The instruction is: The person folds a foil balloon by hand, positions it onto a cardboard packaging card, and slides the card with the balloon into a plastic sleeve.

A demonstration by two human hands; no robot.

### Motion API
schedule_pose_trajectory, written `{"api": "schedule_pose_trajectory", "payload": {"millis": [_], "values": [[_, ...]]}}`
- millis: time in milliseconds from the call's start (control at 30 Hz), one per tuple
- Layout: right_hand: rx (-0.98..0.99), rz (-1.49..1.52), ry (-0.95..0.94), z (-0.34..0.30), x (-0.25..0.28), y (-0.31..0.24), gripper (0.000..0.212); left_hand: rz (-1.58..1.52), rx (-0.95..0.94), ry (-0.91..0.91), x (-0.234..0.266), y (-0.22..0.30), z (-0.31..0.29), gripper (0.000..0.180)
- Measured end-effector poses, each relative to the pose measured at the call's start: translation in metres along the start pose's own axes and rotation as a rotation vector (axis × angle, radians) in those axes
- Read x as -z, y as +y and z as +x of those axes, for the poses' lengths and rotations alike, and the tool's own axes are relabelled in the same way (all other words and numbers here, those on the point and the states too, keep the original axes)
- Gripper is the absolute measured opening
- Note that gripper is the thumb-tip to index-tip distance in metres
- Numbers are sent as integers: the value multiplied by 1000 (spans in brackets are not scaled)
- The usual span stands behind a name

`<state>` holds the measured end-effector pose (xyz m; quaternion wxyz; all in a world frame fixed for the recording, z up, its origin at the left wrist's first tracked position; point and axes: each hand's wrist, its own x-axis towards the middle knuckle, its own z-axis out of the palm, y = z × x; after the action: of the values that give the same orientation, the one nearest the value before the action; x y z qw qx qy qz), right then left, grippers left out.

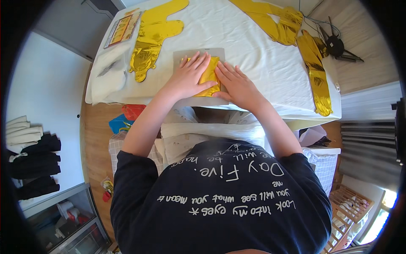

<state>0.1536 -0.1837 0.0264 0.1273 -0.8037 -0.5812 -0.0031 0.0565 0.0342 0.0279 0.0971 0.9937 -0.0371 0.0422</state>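
A folded piece of shiny gold foil [208, 77], apparently a flat foil balloon, lies on a thin grey sheet [219, 53] at the table's near edge. My left hand [186, 79] rests flat on its left part, fingers stretched out and thumb spread across the foil. Along the foil's right edge lies my right hand [240, 88], its fingers extended and tips touching the gold. Neither hand grasps anything. Both palms hide parts of the foil and the sheet.
Flat gold foil balloons lie at the left [154, 34], far right [277, 23] and right edge [314, 70] of the white-covered table [203, 29]. Clear plastic bags [109, 74] and a flat orange-printed packet [122, 30] sit left. A black router-like device [335, 45] with cables stands beyond the right corner.
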Motion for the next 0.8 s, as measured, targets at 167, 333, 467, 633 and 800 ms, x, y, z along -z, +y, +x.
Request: {"api": "schedule_pose_trajectory", "payload": {"millis": [167, 333, 467, 633, 800], "values": [[4, -52, 0, 13, -7, -15, 83, 29, 3, 10, -3, -1, 2, 85], [21, 115, 42, 10, 2, -6, 71, 82, -30, 53, -10, -8, -2, 84], [-1, -1, 9, 2, 10, 7, 60, 65, -31, 63, -8, -5, -3, 83], [1, -26, 78, -4, 12, 1, 52, 46, -77, 57, -3, 0, -1, 85], [-27, -19, 32, -22, 25, -15, 53, -60, -129, 1, 3, 13, -3, 81]]}}
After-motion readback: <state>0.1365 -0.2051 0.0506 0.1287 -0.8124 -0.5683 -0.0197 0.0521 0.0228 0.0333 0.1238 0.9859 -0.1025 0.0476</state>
